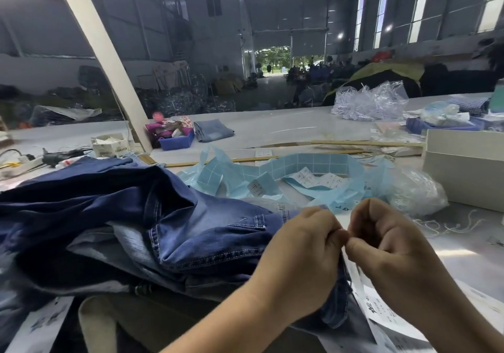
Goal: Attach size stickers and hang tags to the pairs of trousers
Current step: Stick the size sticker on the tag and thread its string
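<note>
A pile of dark blue denim trousers (pixel 141 216) lies across the left and middle of the table. My left hand (pixel 302 260) and my right hand (pixel 392 246) meet at the fingertips over the trousers' waistband edge. Both have curled fingers and pinch something small between thumbs and fingers; what it is stays hidden. A white printed hang tag (pixel 381 309) hangs just below the hands against the denim. A long strip of light blue size stickers (pixel 313 165) curls on the table behind the hands, with small white labels on it.
A white box (pixel 463 172) stands at the right. A clear plastic bag (pixel 414 191) lies next to it. A blue tray (pixel 177 141), folded light jeans (pixel 215 130), wooden rulers (pixel 365 142), a slanted white post (pixel 109 60) and a power strip (pixel 27 161) sit farther back.
</note>
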Demonstrator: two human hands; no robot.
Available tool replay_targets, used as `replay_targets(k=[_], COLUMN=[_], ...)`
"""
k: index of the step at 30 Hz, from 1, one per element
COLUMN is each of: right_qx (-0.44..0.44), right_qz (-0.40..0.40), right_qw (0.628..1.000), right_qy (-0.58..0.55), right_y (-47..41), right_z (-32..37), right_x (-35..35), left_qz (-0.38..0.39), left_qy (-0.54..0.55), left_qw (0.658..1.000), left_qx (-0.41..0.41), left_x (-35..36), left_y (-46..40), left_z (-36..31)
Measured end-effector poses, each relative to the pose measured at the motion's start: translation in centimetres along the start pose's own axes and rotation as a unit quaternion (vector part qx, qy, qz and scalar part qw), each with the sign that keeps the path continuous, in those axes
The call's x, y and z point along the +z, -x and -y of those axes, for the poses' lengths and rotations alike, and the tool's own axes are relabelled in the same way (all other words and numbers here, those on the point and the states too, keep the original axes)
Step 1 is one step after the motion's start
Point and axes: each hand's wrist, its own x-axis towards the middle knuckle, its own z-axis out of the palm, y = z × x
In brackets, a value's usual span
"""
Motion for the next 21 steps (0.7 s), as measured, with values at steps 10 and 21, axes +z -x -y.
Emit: replay_targets(k=[10,21], right_qx=[-0.073,-0.272], right_qz=[0.071,0.238], right_qw=[0.987,0.901], right_qy=[0.125,0.239], right_y=[-4.7,-14.6], right_z=[3.0,8.6], right_x=[2.9,20.3], left_qz=[-0.049,-0.056], left_qy=[-0.109,-0.407], left_qw=[0.992,0.822], left_qx=[-0.043,-0.396], left_x=[-9.6,-30.7], left_y=[-2.1,-0.9], left_z=[2.5,24.0])
